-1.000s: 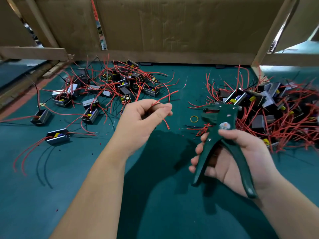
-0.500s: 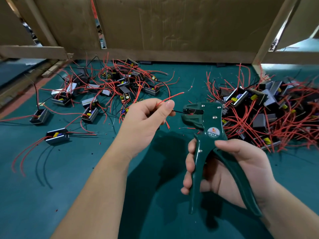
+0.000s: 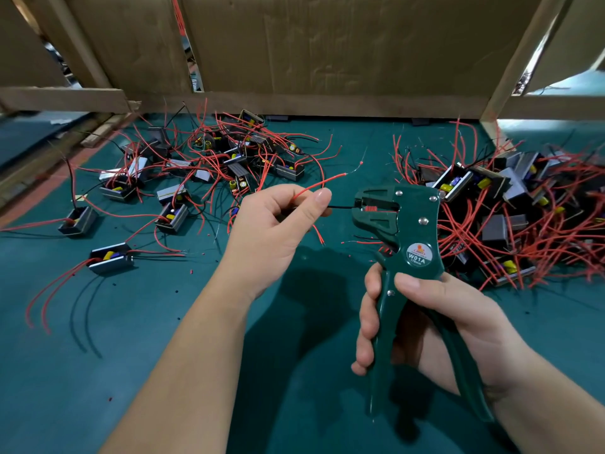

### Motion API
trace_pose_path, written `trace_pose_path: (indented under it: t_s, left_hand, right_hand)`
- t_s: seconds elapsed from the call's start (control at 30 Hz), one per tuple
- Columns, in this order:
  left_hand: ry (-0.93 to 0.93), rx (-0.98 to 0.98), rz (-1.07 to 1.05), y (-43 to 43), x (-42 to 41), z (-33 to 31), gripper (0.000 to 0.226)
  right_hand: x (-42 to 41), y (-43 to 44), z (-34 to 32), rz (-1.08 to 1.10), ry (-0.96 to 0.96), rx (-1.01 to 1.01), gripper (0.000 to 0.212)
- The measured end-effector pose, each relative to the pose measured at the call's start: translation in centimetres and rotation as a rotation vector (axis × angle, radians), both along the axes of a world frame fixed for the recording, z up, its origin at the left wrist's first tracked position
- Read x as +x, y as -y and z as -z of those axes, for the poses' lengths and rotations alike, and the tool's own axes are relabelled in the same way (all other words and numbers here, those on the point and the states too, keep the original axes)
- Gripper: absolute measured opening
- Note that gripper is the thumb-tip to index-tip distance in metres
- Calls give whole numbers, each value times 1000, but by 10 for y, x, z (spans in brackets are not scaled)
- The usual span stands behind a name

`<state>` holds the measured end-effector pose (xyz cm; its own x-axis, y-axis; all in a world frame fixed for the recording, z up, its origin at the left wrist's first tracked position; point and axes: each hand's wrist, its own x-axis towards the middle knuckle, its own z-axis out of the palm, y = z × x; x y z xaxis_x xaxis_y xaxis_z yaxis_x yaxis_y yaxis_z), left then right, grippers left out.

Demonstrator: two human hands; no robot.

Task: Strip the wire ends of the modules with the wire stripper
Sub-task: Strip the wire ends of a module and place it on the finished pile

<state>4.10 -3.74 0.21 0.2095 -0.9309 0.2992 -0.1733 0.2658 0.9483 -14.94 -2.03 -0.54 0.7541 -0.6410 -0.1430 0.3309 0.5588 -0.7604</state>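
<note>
My right hand (image 3: pixel 435 326) grips the handles of a dark green wire stripper (image 3: pixel 404 231), held upright with its jaws pointing left. My left hand (image 3: pixel 275 231) pinches a black wire (image 3: pixel 340 207) whose end sits in the stripper's jaws. A red wire (image 3: pixel 322 183) also rises from between the left fingers and curves to the right; another red end hangs below the hand. The module these wires belong to is hidden inside my left hand.
A spread of small grey modules (image 3: pixel 172 217) with red and black wires lies at the back left on the green mat (image 3: pixel 98 371). A denser heap of modules (image 3: pixel 510 211) lies at the right. Cardboard walls (image 3: pixel 327 44) close off the back.
The stripper rose from low on the right and swung left to meet the wire. The black wire end now sits in its jaws. My left hand barely moved.
</note>
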Motion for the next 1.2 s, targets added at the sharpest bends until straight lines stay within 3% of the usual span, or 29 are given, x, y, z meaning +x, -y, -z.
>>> trace_pose_path:
  t_s: [0.77, 1.07, 1.2]
  left_hand:
    - [57, -10, 8, 0, 1, 0, 20]
    - [119, 24, 28, 3, 2, 7, 26]
    - [196, 77, 63, 4, -7, 15, 35]
  right_hand:
    - [-1, 0, 1, 4, -74, -53, 38]
    - [5, -7, 1, 178, -155, -31, 53]
    - [6, 2, -1, 235, -57, 84, 30]
